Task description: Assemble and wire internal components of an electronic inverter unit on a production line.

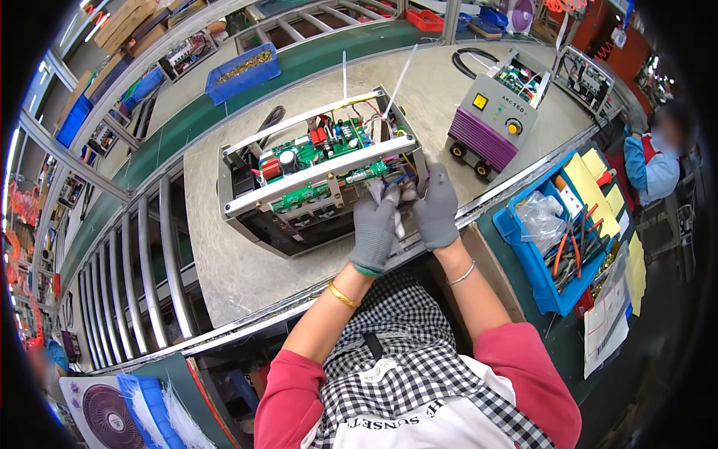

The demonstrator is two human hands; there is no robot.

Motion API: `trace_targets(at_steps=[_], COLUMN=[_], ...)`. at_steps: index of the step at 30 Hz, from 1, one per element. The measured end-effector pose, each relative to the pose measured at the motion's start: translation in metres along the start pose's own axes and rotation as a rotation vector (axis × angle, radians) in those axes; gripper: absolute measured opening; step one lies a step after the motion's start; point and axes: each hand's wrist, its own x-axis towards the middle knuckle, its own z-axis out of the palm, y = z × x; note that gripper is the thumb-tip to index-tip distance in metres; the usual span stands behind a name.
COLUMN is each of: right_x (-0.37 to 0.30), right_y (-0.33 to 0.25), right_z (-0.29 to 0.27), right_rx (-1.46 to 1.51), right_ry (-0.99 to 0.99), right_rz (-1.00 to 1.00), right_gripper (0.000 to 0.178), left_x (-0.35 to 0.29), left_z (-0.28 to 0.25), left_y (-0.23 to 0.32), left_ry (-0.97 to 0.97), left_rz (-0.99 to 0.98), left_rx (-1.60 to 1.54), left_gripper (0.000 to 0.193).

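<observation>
An open metal-framed electronics unit (292,161) with green circuit boards and red and black parts stands on the worktable. Two white cable ties (402,81) stick up from its far side. My left hand (374,224), in a grey glove, is at the near right corner of the unit, its fingers pinched together. Close beside it, my right hand (437,208), also gloved, has its fingers curled in toward the same spot. Thin coloured wires (404,179) show just beyond the fingertips. What exactly the fingers hold is hidden between them.
A grey and purple machine (491,120) with a yellow switch sits to the right. Near it, a blue bin (550,299) holds pliers and other tools. A blue tray of small brass parts (241,73) stands at the back. Metal rollers (146,269) run along the left. Another person (658,157) is at far right.
</observation>
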Motion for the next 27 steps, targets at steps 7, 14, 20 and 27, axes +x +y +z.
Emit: trace_targets(at_steps=[7,14,20,27], right_x=[0.000,-0.002,-0.003,-0.042], right_y=[0.006,0.006,-0.001,-0.047], right_z=[0.005,0.012,-0.012,-0.026], right_rx=[-0.015,0.037,0.040,0.413], right_ry=[0.055,0.107,0.048,-0.311], right_rz=[-0.069,-0.111,-0.121,0.027], right_gripper=[0.062,0.058,0.056,0.035], left_x=[0.013,0.014,-0.016,-0.071], left_z=[0.021,0.017,-0.033,-0.100], left_y=[-0.009,0.001,0.020,0.012], left_ry=[0.021,-0.077,-0.227,-0.251], left_rz=[0.037,-0.039,-0.098,-0.163], left_rx=[-0.246,-0.381,0.053,0.384], left_gripper=[0.015,0.019,0.028,0.034])
